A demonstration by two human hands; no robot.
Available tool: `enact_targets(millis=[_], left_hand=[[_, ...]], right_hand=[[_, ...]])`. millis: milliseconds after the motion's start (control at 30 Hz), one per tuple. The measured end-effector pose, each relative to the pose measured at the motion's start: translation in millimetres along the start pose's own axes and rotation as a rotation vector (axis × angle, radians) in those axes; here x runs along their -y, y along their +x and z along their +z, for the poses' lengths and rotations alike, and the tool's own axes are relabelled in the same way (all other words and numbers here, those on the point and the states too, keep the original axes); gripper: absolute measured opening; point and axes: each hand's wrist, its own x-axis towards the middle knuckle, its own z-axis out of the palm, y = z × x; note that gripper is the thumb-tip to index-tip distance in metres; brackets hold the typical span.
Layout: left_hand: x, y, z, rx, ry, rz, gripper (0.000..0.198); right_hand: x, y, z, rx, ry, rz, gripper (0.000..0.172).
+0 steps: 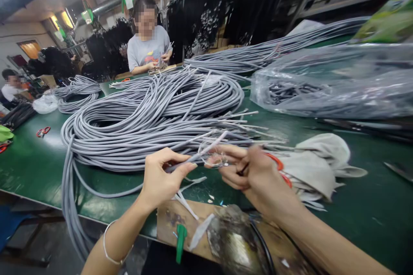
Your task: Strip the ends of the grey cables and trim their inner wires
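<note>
My left hand (166,176) pinches a grey cable (182,164) close to its end, between thumb and fingers. Beyond the grip, the cable's pale stripped end (217,141) points up and to the right. My right hand (247,165) is closed beside that end, its fingers curled and a little blurred. Red-orange handles of scissors (276,164) stick out behind the right hand, which seems to hold them; their blades are mostly hidden. Thin clear shreds (217,161) show at the right fingertips. Just behind both hands lies a large bundle of grey cables (135,137).
A wooden board (169,219) with a grimy metal block (237,238) and a green clip (180,240) lies at the near edge. Right are a whitish cloth (319,161) and a clear plastic bag (325,90). Across the green table (361,172) a person (148,45) works.
</note>
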Motion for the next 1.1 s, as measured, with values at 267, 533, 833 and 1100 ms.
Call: enact_targets(millis=[267,533,833,1100], left_hand=[[1.2,-5.4,5.2,-0.058,0.278,0.234,0.006],[4.0,-1.4,-0.7,-0.143,0.191,0.183,0.007],[-0.2,-7.9,-0.2,-0.130,0.219,0.281,0.012],[-2.5,-9.5,3.1,-0.121,0.309,0.404,0.009]], right_hand=[[-0.4,-29.6,-5.8,-0.267,-0.695,-0.770,0.007],[13.8,-9.1,-28.2,-0.527,-0.329,-0.360,0.016],[-8.1,-2.7,-11.9,-0.096,-0.830,-0.754,0.018],[5.1,-11.7,-10.0,-0.199,-0.927,-1.008,0.016]])
